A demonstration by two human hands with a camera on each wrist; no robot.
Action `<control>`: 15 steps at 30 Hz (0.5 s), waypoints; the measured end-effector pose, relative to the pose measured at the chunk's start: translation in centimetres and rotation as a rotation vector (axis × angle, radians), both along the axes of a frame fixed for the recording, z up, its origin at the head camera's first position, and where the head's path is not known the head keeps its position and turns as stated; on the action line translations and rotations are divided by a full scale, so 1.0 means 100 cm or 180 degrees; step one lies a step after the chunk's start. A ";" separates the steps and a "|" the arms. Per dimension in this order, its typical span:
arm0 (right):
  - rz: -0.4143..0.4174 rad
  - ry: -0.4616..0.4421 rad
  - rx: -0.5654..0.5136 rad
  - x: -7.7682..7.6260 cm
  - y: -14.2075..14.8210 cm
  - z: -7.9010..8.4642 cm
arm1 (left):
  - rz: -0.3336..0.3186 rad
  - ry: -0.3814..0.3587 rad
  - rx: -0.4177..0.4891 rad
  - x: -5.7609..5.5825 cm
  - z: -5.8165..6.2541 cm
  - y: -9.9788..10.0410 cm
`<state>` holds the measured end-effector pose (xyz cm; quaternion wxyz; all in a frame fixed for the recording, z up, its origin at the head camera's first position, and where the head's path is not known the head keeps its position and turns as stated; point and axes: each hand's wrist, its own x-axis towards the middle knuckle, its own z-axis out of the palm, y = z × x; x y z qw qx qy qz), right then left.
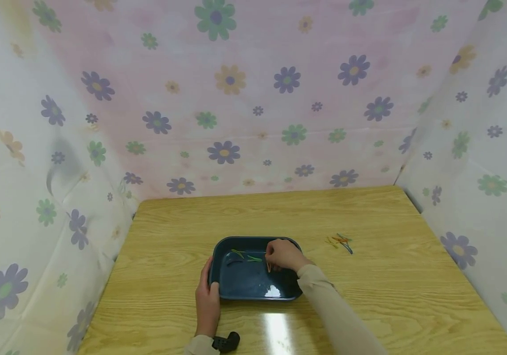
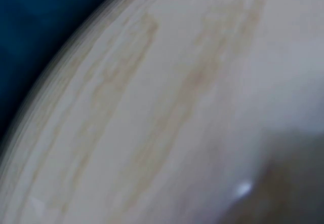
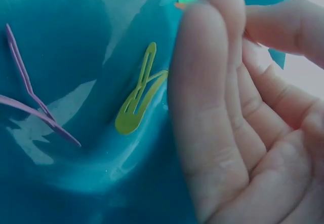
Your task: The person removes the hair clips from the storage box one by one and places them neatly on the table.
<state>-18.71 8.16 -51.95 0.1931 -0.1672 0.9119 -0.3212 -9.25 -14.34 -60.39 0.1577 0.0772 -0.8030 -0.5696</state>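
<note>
A dark teal tray lies on the table, its left side held by my left hand with the thumb at the near corner. My right hand is over the tray's right part, pinching an orange snap hair clip between thumb and fingertips. In the right wrist view only a small orange tip shows beside the fingers. Inside the tray are a yellow-green hair clip, a purple hair clip and a bright green hair clip. The right fingers partly hide the green one in the right wrist view.
Several loose hair clips, in yellow, orange and blue, lie on the wooden table right of the tray. Flowered cloth hangs behind the table and along both sides. A black strap-on device sits on the left wrist.
</note>
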 end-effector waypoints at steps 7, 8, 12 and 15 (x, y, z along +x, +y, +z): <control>-0.0002 -0.0044 -0.0201 0.004 0.005 0.006 | 0.0000 0.0063 -0.0026 0.001 0.001 0.001; 0.0009 -0.0033 -0.0223 0.005 0.005 0.007 | 0.0003 0.0058 -0.0040 0.001 0.002 0.001; 0.0044 -0.0014 -0.0419 0.007 0.007 0.011 | 0.0002 0.0026 -0.0037 0.002 0.004 0.001; 0.0033 -0.0002 -0.0539 0.008 0.009 0.013 | -0.0013 0.0017 -0.0028 0.002 0.005 0.001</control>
